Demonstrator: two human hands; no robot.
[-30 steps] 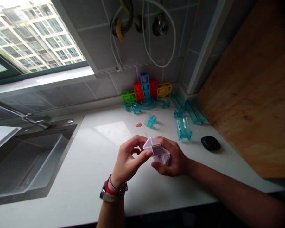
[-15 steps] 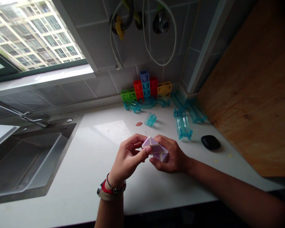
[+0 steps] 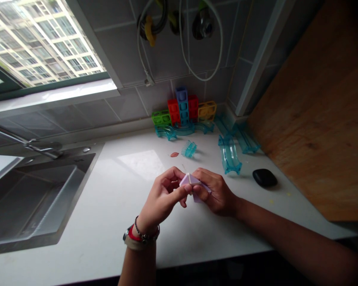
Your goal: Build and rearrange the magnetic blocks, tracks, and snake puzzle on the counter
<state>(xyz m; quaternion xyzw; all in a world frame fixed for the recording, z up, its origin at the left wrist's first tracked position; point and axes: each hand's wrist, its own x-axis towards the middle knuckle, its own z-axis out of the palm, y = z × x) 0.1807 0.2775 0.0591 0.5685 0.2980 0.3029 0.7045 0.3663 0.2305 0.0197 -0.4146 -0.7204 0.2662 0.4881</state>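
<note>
Between my two hands is a pale purple and white snake puzzle (image 3: 191, 179), made of triangular wedges and folded into a compact shape. My left hand (image 3: 167, 193) pinches its left end with thumb and fingers; a watch and bracelets circle that wrist. Closed around the right part is my right hand (image 3: 216, 192), its thumb pressed on the near face. Fingers cover much of the puzzle, so its full shape is hidden. Both hands are held above the white countertop (image 3: 113, 222).
Beyond the hands lie a small clear-blue track piece (image 3: 189, 149) and a reddish leaf (image 3: 174, 154). Colored blocks (image 3: 183, 109) stand against the tiled wall. Longer blue track pieces (image 3: 230, 155) and a black rounded object (image 3: 265, 178) are at right. A sink (image 3: 41, 206) is at left.
My right thumb has moved up over the snake puzzle's near face. The puzzle's visible wedges have turned, and less of its lower right part shows.
</note>
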